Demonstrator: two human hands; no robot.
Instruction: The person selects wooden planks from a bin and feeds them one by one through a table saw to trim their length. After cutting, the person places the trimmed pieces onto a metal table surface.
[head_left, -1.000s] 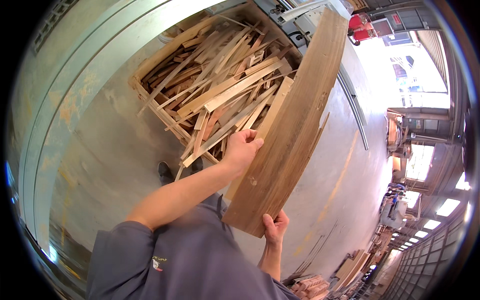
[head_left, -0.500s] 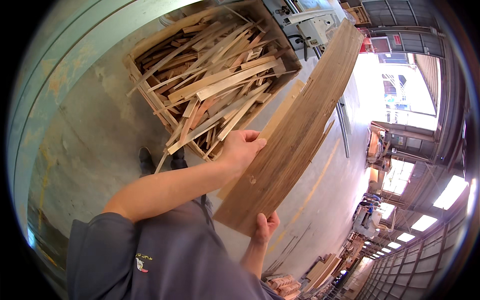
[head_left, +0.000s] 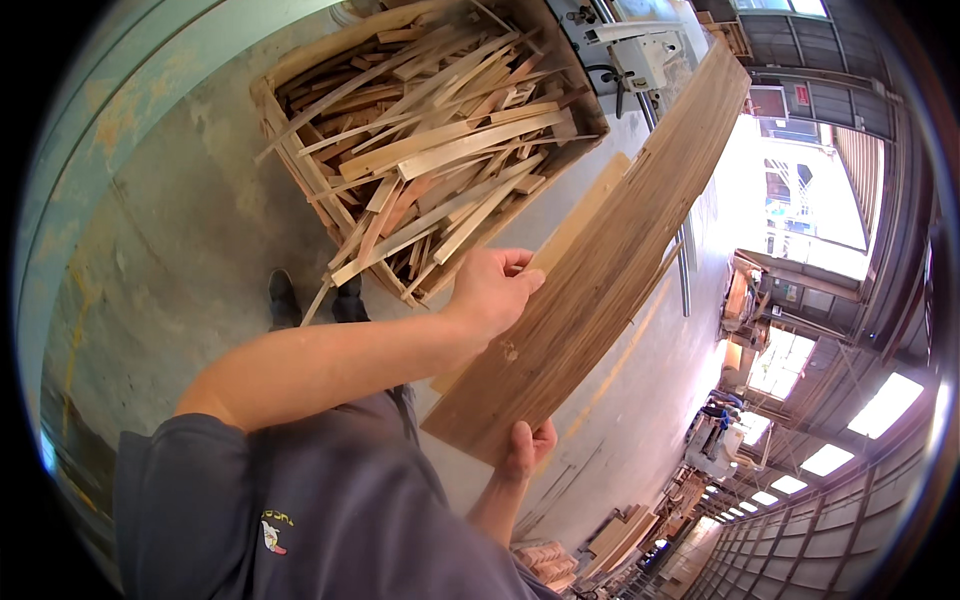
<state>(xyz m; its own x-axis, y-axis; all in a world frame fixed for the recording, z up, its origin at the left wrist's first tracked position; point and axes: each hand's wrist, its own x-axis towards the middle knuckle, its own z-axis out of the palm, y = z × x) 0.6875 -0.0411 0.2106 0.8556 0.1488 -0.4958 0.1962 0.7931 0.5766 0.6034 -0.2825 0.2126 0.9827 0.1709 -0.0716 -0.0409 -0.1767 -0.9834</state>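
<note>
A long brown wooden board (head_left: 610, 260) runs from low centre up toward the top right. My left hand (head_left: 495, 290) grips its left edge about midway, fingers curled over a paler, thinner wooden strip (head_left: 585, 205) lying against the board. My right hand (head_left: 527, 447) holds the board's near lower end from below, with only fingers and part of the wrist showing. Both hands are shut on the board.
A big wooden crate (head_left: 275, 130) heaped with several wood offcuts stands on the concrete floor ahead. A pale machine (head_left: 640, 55) is behind it. My dark shoes (head_left: 285, 300) show beside the crate. Stacked timber (head_left: 545, 560) and a distant person (head_left: 715, 415) lie to the right.
The board's far end has swung to the right, away from the crate. The crate now sits nearer the view's centre. Both hands keep their hold.
</note>
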